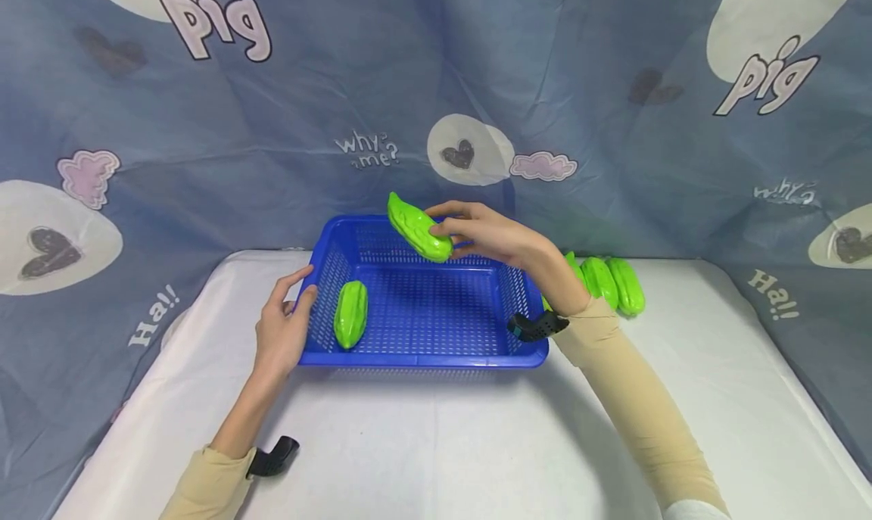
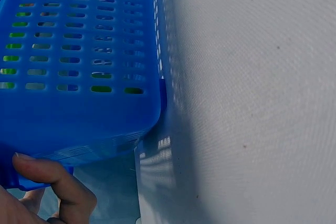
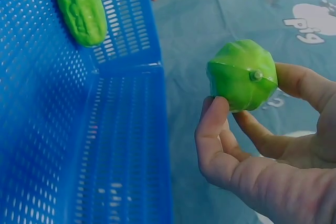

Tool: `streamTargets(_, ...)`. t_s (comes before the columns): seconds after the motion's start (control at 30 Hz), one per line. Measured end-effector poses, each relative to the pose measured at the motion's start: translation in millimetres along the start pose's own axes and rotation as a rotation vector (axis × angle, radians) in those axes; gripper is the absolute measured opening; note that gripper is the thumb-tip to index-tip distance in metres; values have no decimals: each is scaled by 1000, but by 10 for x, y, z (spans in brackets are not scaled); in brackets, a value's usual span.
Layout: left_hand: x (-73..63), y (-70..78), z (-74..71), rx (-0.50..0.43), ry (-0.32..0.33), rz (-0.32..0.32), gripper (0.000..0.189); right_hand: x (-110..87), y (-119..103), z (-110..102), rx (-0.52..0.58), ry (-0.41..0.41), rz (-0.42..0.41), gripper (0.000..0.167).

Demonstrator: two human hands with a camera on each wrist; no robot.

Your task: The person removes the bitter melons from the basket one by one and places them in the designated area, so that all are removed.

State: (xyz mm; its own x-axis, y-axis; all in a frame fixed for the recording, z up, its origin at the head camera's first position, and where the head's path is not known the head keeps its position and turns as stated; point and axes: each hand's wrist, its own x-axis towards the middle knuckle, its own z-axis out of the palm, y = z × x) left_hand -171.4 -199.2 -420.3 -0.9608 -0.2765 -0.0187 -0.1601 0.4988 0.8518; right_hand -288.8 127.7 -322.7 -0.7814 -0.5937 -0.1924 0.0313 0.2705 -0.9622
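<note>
Here, from the head view, the right hand (image 1: 487,234) pinches a green vegetable (image 1: 418,231) in the air near the back rim of a blue basket (image 1: 422,360), while a second vegetable (image 1: 350,314) lies inside by the left wall and more vegetables (image 1: 627,287) rest on the white table (image 1: 436,444) to the right. From the left wrist, the left hand (image 2: 58,179) seems to grip the basket's edge, though little of it shows. From the right wrist, fingertips (image 3: 221,106) press the held vegetable's sides, apart from the basket.
</note>
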Motion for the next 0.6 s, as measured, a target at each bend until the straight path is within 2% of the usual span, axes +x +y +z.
streamTargets(0.33, 4, 14, -10, -7, -1, -4, 51, -428, 96, -220, -55, 67, -3, 57)
streamTargets(0.6, -1, 3, -11, -6, -3, -5, 51, -700, 258, -461, -14, 140, 34, 57)
